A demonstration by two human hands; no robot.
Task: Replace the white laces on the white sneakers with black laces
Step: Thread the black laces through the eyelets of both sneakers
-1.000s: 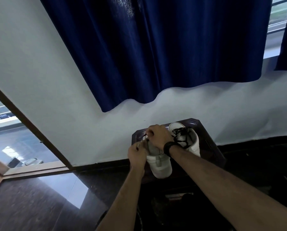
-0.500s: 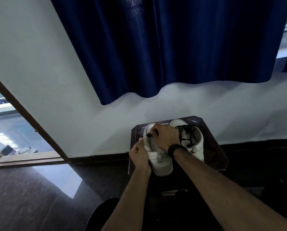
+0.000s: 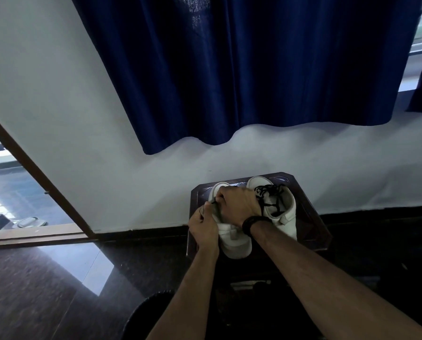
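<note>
Two white sneakers stand side by side on a small dark table [image 3: 313,217]. The right sneaker [image 3: 282,209] carries a loose tangle of black lace [image 3: 266,192] across its opening. My right hand [image 3: 239,204] lies over the top of the left sneaker [image 3: 237,241] and pinches a black lace end at its far left eyelets. My left hand [image 3: 203,227] grips the left side of that same sneaker, fingers curled at its upper edge. The left sneaker's eyelets are mostly hidden under my hands.
A dark blue curtain [image 3: 241,69] hangs above on a pale wall. A wooden door frame [image 3: 40,177] stands at the left, with a glossy dark floor [image 3: 33,290] below. A dark round object [image 3: 143,312] sits at the bottom between my arms.
The view has shifted slightly. My hands stay on the left sneaker, and the right hand's fingers have moved toward its far left eyelets with the lace end.
</note>
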